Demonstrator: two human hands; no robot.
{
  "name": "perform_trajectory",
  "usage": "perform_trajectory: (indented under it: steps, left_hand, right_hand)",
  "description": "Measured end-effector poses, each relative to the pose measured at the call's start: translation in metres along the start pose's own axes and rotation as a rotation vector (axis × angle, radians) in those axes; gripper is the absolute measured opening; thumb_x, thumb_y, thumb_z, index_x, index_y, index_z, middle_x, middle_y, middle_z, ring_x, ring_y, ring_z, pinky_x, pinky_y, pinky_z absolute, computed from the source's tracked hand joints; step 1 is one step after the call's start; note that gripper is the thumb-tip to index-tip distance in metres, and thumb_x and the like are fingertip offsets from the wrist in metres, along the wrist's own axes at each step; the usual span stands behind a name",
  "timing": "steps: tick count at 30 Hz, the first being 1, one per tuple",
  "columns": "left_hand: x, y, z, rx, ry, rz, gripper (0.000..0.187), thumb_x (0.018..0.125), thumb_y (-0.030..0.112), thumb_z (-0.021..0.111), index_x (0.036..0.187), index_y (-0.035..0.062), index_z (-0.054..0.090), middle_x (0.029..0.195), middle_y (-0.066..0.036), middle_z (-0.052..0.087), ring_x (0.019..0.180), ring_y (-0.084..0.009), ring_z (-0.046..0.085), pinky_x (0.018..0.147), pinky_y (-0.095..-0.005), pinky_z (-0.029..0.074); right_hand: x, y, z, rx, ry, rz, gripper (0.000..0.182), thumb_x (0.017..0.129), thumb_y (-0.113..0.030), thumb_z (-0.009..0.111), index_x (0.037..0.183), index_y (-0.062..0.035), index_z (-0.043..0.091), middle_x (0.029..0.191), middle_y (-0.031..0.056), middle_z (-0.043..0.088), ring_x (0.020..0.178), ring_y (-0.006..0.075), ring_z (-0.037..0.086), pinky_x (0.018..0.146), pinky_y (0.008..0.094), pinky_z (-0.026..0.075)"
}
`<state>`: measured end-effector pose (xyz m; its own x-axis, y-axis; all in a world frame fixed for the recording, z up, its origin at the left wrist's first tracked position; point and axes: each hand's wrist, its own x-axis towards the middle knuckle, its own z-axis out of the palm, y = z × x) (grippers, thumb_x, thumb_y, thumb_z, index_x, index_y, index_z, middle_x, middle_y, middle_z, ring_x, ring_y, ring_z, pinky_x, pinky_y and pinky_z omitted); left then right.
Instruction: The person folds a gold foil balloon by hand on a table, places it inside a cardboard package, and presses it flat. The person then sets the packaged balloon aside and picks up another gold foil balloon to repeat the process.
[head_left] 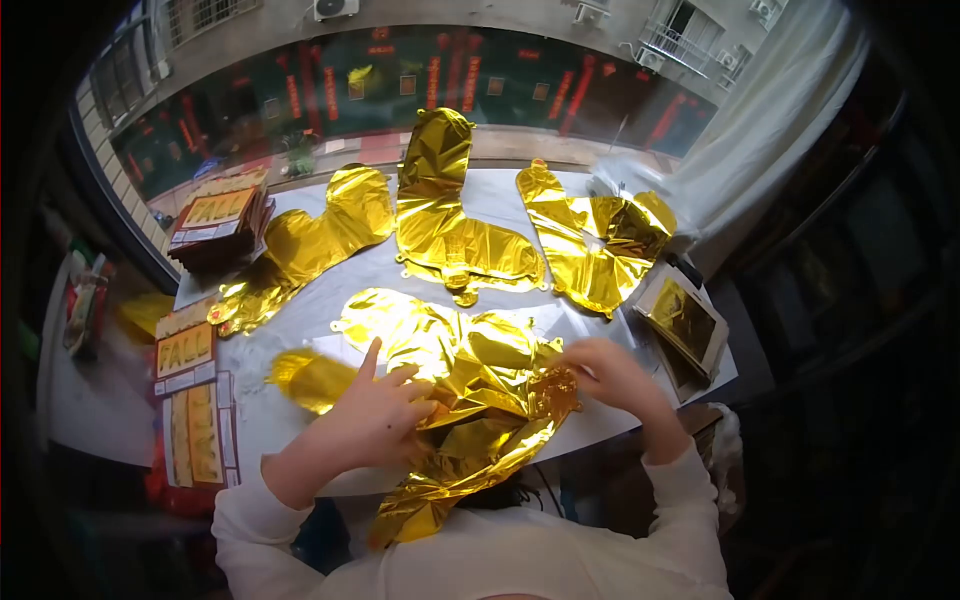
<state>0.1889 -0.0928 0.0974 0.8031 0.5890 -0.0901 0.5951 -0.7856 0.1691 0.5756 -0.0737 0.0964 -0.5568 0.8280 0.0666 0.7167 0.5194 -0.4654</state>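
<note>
A shiny gold foil balloon (490,400), flat and crumpled, lies at the table's front edge and hangs over it toward my lap. My left hand (385,415) rests on its left side with fingers spread. At the balloon's right end, my right hand (610,375) has thumb and fingertips closed on the foil. Left of my left hand is another gold piece (310,380), slightly blurred. Behind the hands lie more flat gold foil letter balloons: an L-shaped one (465,235) in the middle, one at the left (325,235) and one at the right (595,240).
Stacked packets marked "FALL" (215,215) stand at the back left, with more packets (190,350) down the left edge. A stack of square packs (685,325) sits at the right edge of the white table (270,425). A pale curtain (770,130) hangs beside the window.
</note>
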Motion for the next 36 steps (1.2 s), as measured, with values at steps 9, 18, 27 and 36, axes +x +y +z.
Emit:
perform_trajectory:
  steps: [9, 18, 27, 36]
  left_hand:
    - [0.066, -0.056, 0.003, -0.401, 0.182, -0.214, 0.024, 0.092, 0.026, 0.073, 0.107, 0.0073, 0.072, 0.1, -0.012, 0.071, 0.099, -0.0347, 0.068, 0.088, -0.0416, 0.053]
    - [0.15, -0.096, 0.041, -0.297, 0.706, -0.405, 0.015, 0.089, 0.011, 0.07, 0.105, 0.0085, 0.071, 0.106, -0.012, 0.066, 0.1, -0.0357, 0.067, 0.085, -0.0457, 0.056]
    - [0.172, -0.124, 0.064, -0.335, 0.869, -0.309, 0.012, 0.092, 0.011, 0.066, 0.103, 0.0072, 0.069, 0.099, -0.014, 0.065, 0.092, -0.0383, 0.067, 0.078, -0.0469, 0.055]
    - [0.194, -0.133, 0.058, -0.391, 0.926, -0.292, 0.013, 0.086, 0.007, 0.065, 0.098, 0.0066, 0.067, 0.094, -0.015, 0.063, 0.086, -0.0398, 0.066, 0.076, -0.0486, 0.055]
  right_hand:
    - [0.153, 0.03, 0.078, -0.136, 0.225, -0.163, 0.02, 0.092, -0.021, 0.072, 0.108, -0.009, 0.074, 0.105, 0.0094, 0.071, 0.097, 0.0321, 0.07, 0.083, 0.0424, 0.058]
    - [0.187, 0.045, 0.074, -0.351, 0.251, -0.384, 0.009, 0.082, -0.018, 0.072, 0.089, -0.0142, 0.069, 0.085, 0.0032, 0.063, 0.079, 0.0272, 0.069, 0.065, 0.0404, 0.056]
    - [0.224, 0.019, 0.023, -0.124, 0.363, -0.176, 0.015, 0.1, -0.017, 0.063, 0.114, -0.0127, 0.061, 0.093, 0.014, 0.072, 0.087, 0.0389, 0.07, 0.074, 0.046, 0.055]
    - [0.218, -0.023, -0.038, -0.12, 0.787, -0.376, 0.015, 0.098, -0.004, 0.066, 0.112, -0.0078, 0.063, 0.095, 0.0152, 0.071, 0.087, 0.035, 0.072, 0.074, 0.0396, 0.056]
